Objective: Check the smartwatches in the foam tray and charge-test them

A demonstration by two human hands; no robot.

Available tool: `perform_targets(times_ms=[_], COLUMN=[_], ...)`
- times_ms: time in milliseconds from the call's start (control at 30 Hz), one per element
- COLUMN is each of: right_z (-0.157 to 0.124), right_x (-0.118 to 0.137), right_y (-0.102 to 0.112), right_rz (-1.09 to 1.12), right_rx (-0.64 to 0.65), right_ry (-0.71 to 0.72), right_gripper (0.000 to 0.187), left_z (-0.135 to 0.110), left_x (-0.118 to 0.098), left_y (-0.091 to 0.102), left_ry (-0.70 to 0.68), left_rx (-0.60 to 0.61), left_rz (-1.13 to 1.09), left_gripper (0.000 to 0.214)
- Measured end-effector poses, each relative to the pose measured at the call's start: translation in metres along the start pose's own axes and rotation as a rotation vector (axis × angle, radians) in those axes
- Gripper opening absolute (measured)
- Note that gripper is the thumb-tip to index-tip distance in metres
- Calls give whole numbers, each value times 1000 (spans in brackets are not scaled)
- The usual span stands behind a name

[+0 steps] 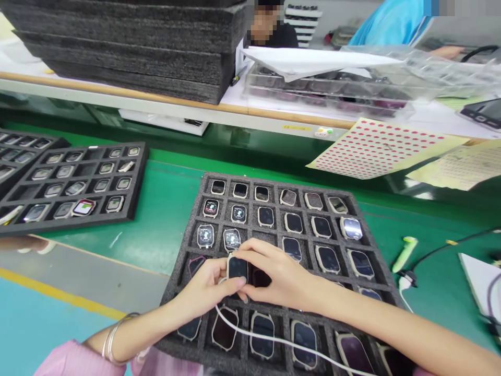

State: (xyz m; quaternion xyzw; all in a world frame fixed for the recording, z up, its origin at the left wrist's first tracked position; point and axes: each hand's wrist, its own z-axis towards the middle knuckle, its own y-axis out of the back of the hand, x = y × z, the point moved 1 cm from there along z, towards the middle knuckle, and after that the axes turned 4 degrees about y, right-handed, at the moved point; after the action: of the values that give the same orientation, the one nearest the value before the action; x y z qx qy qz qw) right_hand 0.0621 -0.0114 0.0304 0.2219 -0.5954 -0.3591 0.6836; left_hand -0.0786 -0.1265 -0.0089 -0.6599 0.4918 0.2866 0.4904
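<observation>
Both my hands meet over a black foam tray (352, 206) of several smartwatch bodies in cells. My left hand (203, 290) and my right hand (279, 274) together pinch one watch body (237, 268) with a dark screen and pale bezel, held just above the tray's middle left. A white cable (274, 340) runs from under my hands across the tray's near rows toward the right. Some watches at the tray's left have lit screens (210, 207).
A second foam tray (139, 172) of watches lies to the left on the green belt, a third at the far left edge. A stack of foam trays (129, 47) and clear plastic trays (324, 89) sit on the shelf behind. Red-dot sticker sheet (376, 149); pale green tool (405, 253); people beyond.
</observation>
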Motion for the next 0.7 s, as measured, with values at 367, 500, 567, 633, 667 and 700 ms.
perform_targets(times_ms=[367, 500, 567, 633, 667, 700], right_z=[-4, -4, -5, -4, -4, -3], right_x=[7, 8, 10, 12, 13, 14], right_y=[1, 3, 6, 10, 12, 13], right_rz=[-44, -61, -100, -156, -183, -206], right_rx=[28, 36, 40, 55, 69, 83], right_ry=[-27, -21, -9, 9, 17, 21], right_gripper=[39, 38, 37, 37, 37, 37], left_z=[-1, -2, -2, -2, -2, -2], left_x=[-6, -7, -7, -6, -5, -5], left_y=[-3, -4, -4, -5, -5, -5], left_ry=[32, 48, 52, 55, 55, 54], left_rx=[14, 10, 1, -6, -9, -11], left_rz=[10, 35, 60, 85, 97, 110], left_gripper=[25, 22, 20, 19, 19, 20])
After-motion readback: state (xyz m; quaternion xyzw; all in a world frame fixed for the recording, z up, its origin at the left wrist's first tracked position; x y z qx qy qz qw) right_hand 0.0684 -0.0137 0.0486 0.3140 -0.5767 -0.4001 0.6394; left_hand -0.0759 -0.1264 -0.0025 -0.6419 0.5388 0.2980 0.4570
